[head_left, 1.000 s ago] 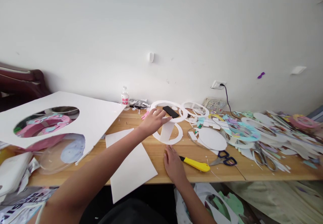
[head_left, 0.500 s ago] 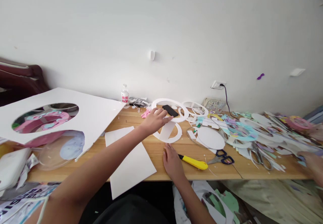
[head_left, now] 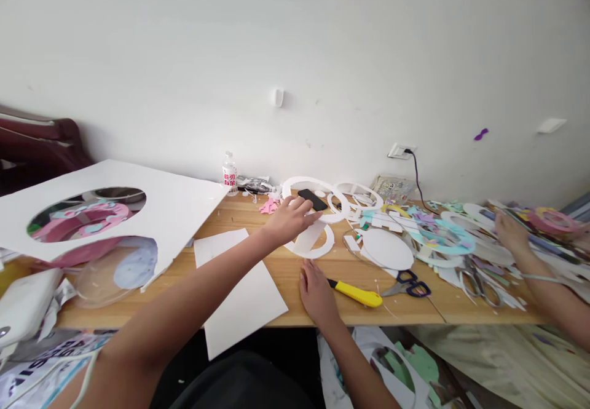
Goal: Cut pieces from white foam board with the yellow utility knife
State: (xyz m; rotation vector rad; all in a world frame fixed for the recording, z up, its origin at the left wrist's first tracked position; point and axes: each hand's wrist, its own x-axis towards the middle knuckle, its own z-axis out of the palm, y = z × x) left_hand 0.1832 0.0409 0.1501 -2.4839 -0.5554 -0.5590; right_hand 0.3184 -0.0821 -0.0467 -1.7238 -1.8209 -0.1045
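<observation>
My left hand (head_left: 291, 219) grips the near-left rim of a white ring (head_left: 340, 214), its thumb lying along the rim. Below that ring, a white strip (head_left: 310, 237) leads down to a second white ring (head_left: 325, 248) on the tabletop. Through the upper ring shows a black phone (head_left: 313, 199). On the wood just in front of the lower ring, my right hand (head_left: 318, 292) rests palm down, fingers stretched out and holding nothing. Right beside it lies a yellow utility knife (head_left: 357, 293), its dark end close to my fingers.
Dark-handled scissors (head_left: 412, 286) and a white disc (head_left: 387, 249) lie to the right, before a heap of coloured scraps. Another person's hand (head_left: 511, 234) reaches into that heap. White sheet (head_left: 239, 298) overhangs the front edge; a large cut-out board (head_left: 175, 206) spans the left.
Another person's hand and forearm have come further into view at the right, over the scraps. My two hands stay nearly where they were; the view has shifted slightly.
</observation>
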